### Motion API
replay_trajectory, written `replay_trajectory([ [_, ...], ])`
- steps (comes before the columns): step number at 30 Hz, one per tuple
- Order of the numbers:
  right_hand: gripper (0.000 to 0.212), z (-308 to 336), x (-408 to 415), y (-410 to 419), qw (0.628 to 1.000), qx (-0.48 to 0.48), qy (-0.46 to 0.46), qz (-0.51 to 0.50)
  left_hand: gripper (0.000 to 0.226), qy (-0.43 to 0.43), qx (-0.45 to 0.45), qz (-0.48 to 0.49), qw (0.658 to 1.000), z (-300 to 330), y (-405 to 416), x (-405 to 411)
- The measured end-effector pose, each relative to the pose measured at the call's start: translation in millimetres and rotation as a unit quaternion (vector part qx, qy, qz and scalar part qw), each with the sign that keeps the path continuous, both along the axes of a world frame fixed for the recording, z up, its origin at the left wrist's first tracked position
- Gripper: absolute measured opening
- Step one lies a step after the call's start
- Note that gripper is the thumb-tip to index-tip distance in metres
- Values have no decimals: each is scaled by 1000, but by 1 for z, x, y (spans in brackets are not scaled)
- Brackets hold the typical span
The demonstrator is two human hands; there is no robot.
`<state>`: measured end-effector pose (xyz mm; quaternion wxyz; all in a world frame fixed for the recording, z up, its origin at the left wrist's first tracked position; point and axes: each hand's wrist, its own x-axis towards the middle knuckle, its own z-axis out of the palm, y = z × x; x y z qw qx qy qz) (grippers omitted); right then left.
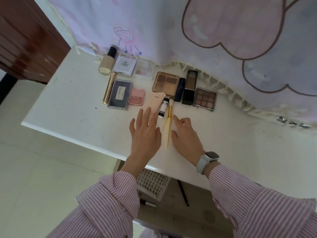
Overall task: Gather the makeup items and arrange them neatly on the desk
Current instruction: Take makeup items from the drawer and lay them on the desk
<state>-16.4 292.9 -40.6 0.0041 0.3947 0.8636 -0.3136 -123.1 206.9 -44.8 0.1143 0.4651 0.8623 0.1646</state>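
Makeup items lie gathered in loose rows at the back of the white desk, under the edge of a pink cartoon curtain; from the single head view we judge most of them light, hard and slick-cased, so they should slide easily under a fingertip. The palettes, such as the brown palette and the nine-pan palette, look brittle at lid and pans, so we would take them by their long edges. The foundation bottle looks like glass and heavier, best gripped round its body. The yellow brush is thin and stiff, its handle the place to pinch, and it lies beside a small white tube and a peach card. Our left hand rests flat with fingers spread, its fingertips on the peach card. Our right hand is relaxed, holding nothing, just beside the brush handle.
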Motion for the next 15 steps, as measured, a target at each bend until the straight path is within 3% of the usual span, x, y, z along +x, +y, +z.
replay_trajectory([
  [5, 53, -6, 11, 1, 979, 124, -80, 143, 47, 9, -2, 56, 998, 0, -22, 35],
  [11, 49, -14, 24, -4, 971, 176, -68, 148, 52, 81, -110, -5, 991, -14, -36, 43],
  [15, 53, -20, 35, -8, 968, 187, -62, 152, 49, 98, -121, -38, 987, -24, -36, 44],
])
